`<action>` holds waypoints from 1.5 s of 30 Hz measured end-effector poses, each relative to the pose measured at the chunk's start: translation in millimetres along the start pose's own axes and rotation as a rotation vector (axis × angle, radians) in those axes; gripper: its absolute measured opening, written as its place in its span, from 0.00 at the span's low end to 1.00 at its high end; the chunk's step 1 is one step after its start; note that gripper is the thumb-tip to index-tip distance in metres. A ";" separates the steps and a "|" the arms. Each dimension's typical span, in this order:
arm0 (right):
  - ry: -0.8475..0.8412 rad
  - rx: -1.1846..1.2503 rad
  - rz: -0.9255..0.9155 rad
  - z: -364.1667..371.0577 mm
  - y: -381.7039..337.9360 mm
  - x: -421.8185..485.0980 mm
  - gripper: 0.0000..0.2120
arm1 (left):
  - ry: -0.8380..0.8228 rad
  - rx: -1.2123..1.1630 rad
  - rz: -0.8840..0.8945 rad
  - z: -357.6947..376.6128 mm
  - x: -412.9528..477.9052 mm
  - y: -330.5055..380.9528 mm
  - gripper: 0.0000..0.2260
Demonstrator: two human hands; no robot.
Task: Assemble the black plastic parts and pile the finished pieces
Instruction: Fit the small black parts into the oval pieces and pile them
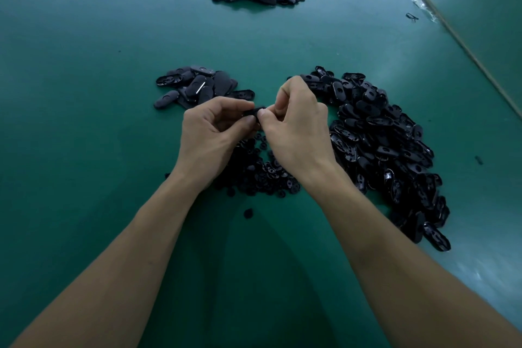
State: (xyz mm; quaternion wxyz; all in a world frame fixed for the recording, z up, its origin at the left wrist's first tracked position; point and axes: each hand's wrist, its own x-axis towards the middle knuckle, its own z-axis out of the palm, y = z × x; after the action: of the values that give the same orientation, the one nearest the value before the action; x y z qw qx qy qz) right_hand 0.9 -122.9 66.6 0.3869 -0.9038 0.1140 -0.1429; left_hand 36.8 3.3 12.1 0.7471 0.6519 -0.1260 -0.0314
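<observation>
Left hand (209, 133), right hand (296, 127): both pinch one black oval plastic part (253, 111), centre frame; four black plastic-part heaps (381, 144) surround.

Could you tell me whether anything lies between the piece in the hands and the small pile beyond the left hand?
Nothing visible does. The left hand and right hand pinch the black piece, and the small pile lies just beyond, with only bare green table between.
</observation>
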 end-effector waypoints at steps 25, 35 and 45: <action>-0.091 -0.264 -0.155 -3.9 -22.3 -6.8 0.05 | 0.022 0.199 0.057 -0.1 -0.5 -1.3 0.10; -0.119 -0.152 0.014 -7.9 -12.5 1.3 0.12 | 0.060 0.081 0.019 0.0 -0.3 -0.9 0.10; -0.120 -0.124 0.067 -10.4 -9.1 6.7 0.12 | 0.024 0.105 0.020 -0.8 -0.4 -2.0 0.12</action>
State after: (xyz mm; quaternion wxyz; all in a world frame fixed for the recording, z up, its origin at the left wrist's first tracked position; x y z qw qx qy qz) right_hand 4.4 -125.8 81.2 0.3409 -0.9286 0.1294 -0.0681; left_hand 36.8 3.8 10.0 0.7135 0.6894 -0.1249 -0.0091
